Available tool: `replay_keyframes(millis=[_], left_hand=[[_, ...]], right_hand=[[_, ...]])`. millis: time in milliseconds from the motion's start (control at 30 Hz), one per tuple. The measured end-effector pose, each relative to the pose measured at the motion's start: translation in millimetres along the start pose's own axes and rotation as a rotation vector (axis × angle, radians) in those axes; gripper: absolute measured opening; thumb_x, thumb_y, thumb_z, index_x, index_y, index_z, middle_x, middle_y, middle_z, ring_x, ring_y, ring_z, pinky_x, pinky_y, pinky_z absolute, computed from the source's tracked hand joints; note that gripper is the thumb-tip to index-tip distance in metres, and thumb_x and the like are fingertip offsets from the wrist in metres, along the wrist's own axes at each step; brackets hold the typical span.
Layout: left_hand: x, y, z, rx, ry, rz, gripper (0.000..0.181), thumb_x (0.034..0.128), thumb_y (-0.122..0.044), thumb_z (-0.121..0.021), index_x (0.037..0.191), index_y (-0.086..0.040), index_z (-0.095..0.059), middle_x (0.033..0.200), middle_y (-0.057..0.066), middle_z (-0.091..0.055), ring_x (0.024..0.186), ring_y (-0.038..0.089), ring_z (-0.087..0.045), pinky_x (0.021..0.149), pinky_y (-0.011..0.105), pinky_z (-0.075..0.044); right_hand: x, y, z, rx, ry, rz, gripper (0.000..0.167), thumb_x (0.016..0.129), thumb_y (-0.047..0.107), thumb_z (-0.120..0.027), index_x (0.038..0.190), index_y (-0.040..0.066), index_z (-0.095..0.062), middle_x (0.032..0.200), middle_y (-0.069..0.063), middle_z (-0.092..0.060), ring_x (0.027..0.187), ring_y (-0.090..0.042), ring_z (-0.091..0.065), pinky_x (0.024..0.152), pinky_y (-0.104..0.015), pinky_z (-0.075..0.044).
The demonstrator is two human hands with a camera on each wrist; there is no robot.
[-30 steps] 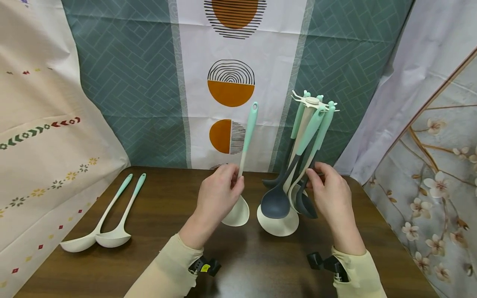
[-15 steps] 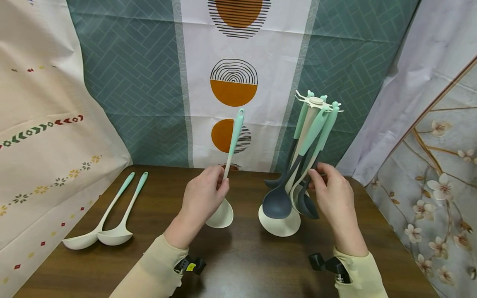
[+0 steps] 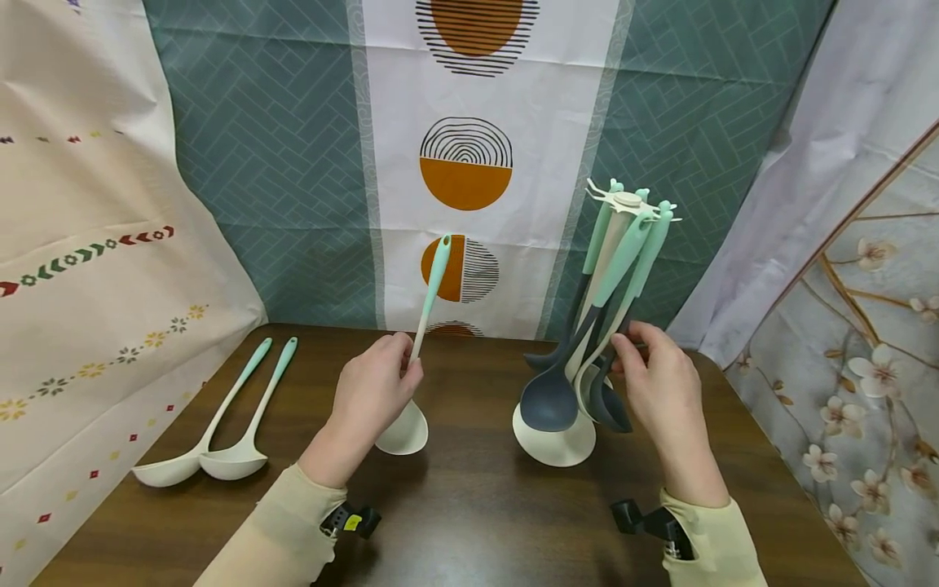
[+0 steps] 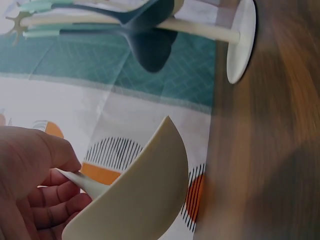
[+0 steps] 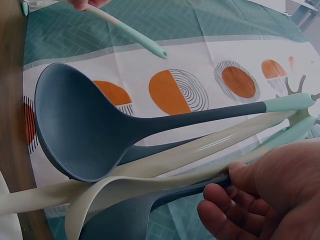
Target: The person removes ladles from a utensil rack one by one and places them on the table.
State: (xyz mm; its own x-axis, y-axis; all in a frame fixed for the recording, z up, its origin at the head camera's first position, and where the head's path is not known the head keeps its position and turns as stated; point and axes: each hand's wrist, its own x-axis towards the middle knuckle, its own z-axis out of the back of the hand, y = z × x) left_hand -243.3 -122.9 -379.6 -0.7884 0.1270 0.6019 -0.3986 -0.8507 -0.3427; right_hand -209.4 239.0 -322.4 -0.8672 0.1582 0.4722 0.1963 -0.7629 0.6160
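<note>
The left hand (image 3: 372,381) pinches with curled fingers the cream ladle (image 3: 405,430) by its thin stem, seemingly so that its bowl points down toward the table (image 3: 469,505). The right hand (image 3: 663,387) also pinches, around the stem of a dark ladle (image 3: 611,408), perhaps to steady it where it hangs on the cream stand (image 3: 553,446); behind is the patterned cloth (image 3: 491,98).

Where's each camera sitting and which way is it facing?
Head: on the head, looking forward and down at the table; left hand, right hand and sleeves show.
Left wrist: on that wrist, facing the held white ladle; fingers show.
Right wrist: on that wrist, facing the utensil stand; both hands partly show.
Wrist views share the stand.
</note>
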Motion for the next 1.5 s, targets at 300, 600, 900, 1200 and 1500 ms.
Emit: replay_keyframes(millis=[300,600,900,1200,1500], left_hand=[[-5.4,21.3,6.4,0.038,0.039,0.044,0.012,0.0974,-0.009,-0.074,0.091,-0.01,-0.064,0.076,0.0,-0.055,0.057,0.018,-0.049,0.052,0.038,-0.044],[-6.8,35.5,11.4,0.092,0.061,0.043,0.01,0.0958,-0.007,-0.073,0.091,-0.008,-0.064,0.072,0.001,-0.053,0.056,0.02,-0.047,0.05,0.039,-0.043],[-9.4,51.9,13.1,0.147,0.136,0.089,0.013,0.0939,-0.003,-0.069,0.086,-0.008,-0.06,0.069,0.003,-0.051,0.057,0.023,-0.048,0.05,0.042,-0.043],[-12.5,74.5,13.0,0.175,0.21,0.153,0.012,0.0962,-0.006,-0.07,0.088,-0.005,-0.061,0.069,0.005,-0.054,0.058,0.024,-0.049,0.05,0.04,-0.041],[-14.8,86.9,13.5,0.197,0.268,0.178,0.013,0.0967,-0.008,-0.071,0.09,-0.004,-0.061,0.071,0.006,-0.057,0.058,0.025,-0.052,0.051,0.042,-0.044]], right_hand=[[-1.4,-1,0,0.004,0.003,0.0,0.032,0.115,0.026,-0.063,0.132,0.0,-0.069,0.096,-0.014,-0.078,0.091,-0.036,-0.077,0.09,-0.062,-0.053],[-1.3,-1,0,0.016,0.0,-0.002,0.033,0.115,0.025,-0.063,0.135,-0.001,-0.068,0.098,-0.017,-0.078,0.091,-0.037,-0.077,0.094,-0.063,-0.053],[0.4,-2,0,0.013,0.003,-0.015,0.034,0.115,0.026,-0.064,0.135,-0.001,-0.068,0.097,-0.017,-0.078,0.092,-0.038,-0.077,0.094,-0.062,-0.052],[2.0,-3,-2,0.005,0.012,-0.012,0.035,0.115,0.026,-0.063,0.137,0.0,-0.068,0.096,-0.016,-0.078,0.093,-0.038,-0.076,0.097,-0.064,-0.051],[1.4,-2,0,0.005,0.004,0.002,0.034,0.115,0.027,-0.063,0.135,0.0,-0.068,0.095,-0.016,-0.078,0.093,-0.038,-0.076,0.095,-0.064,-0.051]])
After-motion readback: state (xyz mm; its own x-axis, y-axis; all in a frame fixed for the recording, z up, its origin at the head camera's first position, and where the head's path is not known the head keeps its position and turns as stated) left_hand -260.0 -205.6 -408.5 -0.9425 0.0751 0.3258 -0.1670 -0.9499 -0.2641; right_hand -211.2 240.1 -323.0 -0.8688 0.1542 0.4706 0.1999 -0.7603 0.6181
